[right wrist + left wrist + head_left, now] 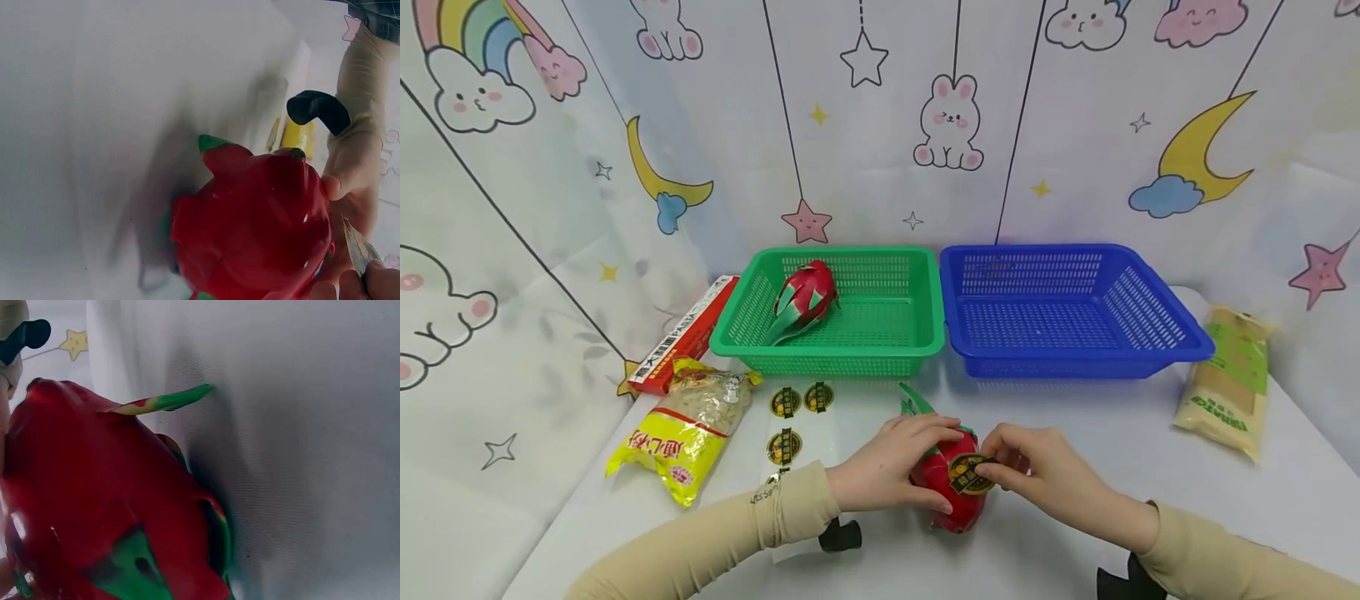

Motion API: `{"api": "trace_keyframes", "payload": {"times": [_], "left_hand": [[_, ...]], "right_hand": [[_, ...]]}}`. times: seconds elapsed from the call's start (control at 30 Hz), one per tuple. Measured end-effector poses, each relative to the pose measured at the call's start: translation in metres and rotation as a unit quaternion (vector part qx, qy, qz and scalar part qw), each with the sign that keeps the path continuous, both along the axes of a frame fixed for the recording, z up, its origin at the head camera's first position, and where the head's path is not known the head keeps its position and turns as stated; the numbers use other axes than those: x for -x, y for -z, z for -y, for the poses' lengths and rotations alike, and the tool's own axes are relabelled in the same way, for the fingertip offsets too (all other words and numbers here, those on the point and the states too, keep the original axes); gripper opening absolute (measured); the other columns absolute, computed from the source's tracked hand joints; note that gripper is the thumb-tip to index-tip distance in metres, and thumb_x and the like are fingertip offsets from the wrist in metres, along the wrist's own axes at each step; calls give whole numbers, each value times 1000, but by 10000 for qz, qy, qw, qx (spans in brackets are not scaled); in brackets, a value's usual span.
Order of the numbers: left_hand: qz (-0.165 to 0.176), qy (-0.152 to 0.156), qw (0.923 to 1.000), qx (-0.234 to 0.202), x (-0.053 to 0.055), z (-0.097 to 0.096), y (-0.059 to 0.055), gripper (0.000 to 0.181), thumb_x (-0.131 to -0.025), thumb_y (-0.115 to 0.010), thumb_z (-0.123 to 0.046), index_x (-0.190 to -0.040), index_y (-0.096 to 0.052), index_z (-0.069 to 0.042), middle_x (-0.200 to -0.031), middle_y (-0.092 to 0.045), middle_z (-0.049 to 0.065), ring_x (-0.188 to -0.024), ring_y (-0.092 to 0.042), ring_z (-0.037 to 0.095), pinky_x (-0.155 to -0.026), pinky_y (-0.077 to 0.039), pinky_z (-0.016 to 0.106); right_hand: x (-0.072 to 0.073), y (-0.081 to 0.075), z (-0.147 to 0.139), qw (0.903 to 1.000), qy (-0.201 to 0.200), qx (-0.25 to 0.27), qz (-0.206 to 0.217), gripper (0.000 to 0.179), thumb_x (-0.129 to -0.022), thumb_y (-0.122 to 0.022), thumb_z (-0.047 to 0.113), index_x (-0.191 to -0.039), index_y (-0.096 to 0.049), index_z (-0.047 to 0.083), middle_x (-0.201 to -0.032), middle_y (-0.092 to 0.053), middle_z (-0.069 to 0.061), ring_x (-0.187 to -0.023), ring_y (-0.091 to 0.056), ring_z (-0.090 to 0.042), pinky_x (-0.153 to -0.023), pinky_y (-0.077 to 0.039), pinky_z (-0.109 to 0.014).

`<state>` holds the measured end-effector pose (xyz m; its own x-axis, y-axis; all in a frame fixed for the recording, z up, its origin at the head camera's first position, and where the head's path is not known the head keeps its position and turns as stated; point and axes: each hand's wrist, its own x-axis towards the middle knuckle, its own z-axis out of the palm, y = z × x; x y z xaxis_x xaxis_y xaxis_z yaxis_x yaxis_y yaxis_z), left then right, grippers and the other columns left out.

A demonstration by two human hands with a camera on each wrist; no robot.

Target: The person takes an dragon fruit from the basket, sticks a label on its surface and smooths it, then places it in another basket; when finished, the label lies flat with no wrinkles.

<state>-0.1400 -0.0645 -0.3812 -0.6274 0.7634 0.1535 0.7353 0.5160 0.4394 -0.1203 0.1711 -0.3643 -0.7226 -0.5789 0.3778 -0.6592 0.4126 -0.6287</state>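
Observation:
A red dragon fruit (934, 475) with green scale tips lies on the white table in front of the baskets. My left hand (895, 467) grips it from the left side, thumb toward its near end and fingers over the top. Between thumb and fingertips, my right hand (1048, 471) pinches an oval black-and-gold sticker (967, 474), which overlaps the fruit's right side in the head view. In the right wrist view the sticker (359, 247) stands edge-on close to the fruit (256, 219). The left wrist view is mostly filled by the fruit (87, 481).
A green basket (827, 360) at the back holds another dragon fruit (808, 296). Beside it stands a blue basket (1075, 367). At left lie a sticker sheet (808, 429), a yellow pasta bag (688, 429) and a red box (688, 333). A green-and-tan packet (1228, 379) lies far right.

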Motion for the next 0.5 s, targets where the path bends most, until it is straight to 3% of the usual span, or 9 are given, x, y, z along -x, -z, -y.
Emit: {"api": "trace_keyframes", "payload": {"times": [0.13, 0.3, 0.5], "left_hand": [[74, -87, 9999, 30, 2, 5, 1, 70, -75, -72, -45, -133, -45, -18, -143, -40, -3, -131, -37, 13, -106, -32, 42], [392, -60, 9989, -248, 6, 14, 0, 70, -72, -77, -39, -131, -47, -17, -140, -42, -2, -124, -44, 15, -101, -40, 33], [831, -75, 9956, -438, 10, 25, 3, 70, -73, -78, -34, -132, -45, -17, -144, -37, -1, -128, -41, 16, -104, -38, 31]], "right_hand": [[1, 1, 5, 9997, -55, -27, 251, 11, -83, -67, 14, -87, -58, 20, -68, -60, 11, -59, -52, 5, -50, -46, -18], [3, -1, 11, 9980, 12, -118, 615, 9, -85, -66, 18, -88, -58, 20, -66, -59, 12, -56, -53, 2, -47, -44, -19], [4, -3, 20, 9953, -32, -193, 950, 9, -85, -65, 21, -88, -57, 17, -65, -57, 10, -55, -53, 1, -46, -43, -20]]}}
